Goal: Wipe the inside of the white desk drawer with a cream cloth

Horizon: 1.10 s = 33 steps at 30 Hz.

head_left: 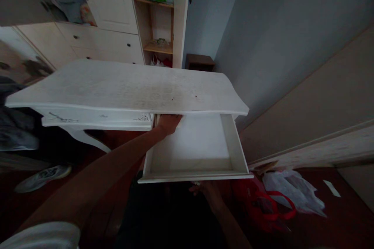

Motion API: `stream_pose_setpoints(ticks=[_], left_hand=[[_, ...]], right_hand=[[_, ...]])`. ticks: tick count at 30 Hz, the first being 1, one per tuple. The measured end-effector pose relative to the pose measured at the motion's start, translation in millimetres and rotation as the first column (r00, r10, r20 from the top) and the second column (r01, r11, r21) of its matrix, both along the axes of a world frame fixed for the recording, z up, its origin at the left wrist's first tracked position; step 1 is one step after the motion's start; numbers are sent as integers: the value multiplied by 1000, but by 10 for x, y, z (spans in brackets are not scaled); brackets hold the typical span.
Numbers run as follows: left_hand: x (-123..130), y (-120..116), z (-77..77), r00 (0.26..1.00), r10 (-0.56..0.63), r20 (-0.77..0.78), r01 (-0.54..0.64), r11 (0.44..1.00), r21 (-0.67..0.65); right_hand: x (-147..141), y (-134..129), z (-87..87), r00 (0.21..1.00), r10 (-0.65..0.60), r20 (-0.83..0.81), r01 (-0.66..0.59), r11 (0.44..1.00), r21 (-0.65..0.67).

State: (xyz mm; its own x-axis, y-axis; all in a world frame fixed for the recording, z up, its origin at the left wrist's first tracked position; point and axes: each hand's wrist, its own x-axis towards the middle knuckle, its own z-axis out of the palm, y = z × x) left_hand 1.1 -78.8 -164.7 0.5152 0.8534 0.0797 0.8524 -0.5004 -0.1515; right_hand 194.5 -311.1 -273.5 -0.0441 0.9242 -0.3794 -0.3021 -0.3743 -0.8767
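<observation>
An open drawer (201,144) is seen at the centre, with a hand (170,123) placed inside its left side.

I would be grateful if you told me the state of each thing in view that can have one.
Right desk drawer: pulled out.
Left desk drawer: shut.
Desktop: smudged.
Left hand: reaching inside the pulled-out drawer.
Right hand: below the drawer front, grip unclear.
Shelf cabinet: open.
White plastic bag: crumpled.
</observation>
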Motion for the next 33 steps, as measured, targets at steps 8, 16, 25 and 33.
stream_pose_setpoints(ticks=[8, 16, 25, 33], left_hand=[[79, -262, 12, 982, -145, 122, 171, 956, -240], [163, -569, -47, 876, -287, 388, 454, 763, -461], [125, -347, 858, 564, -270, 780, 490, 870, -52], [-383, 537, 1442, 938, -141, 318, 55, 962, 267]], right_hand=[[-30, -10, 68, 999, -37, -12, 37, 999, -5], [-39, -10, 48, 997, -68, -28, 68, 998, 0], [-44, -23, 119, 999, -43, -20, 43, 999, 2], [-41, -23, 116, 999, -16, -51, 15, 1000, -10]])
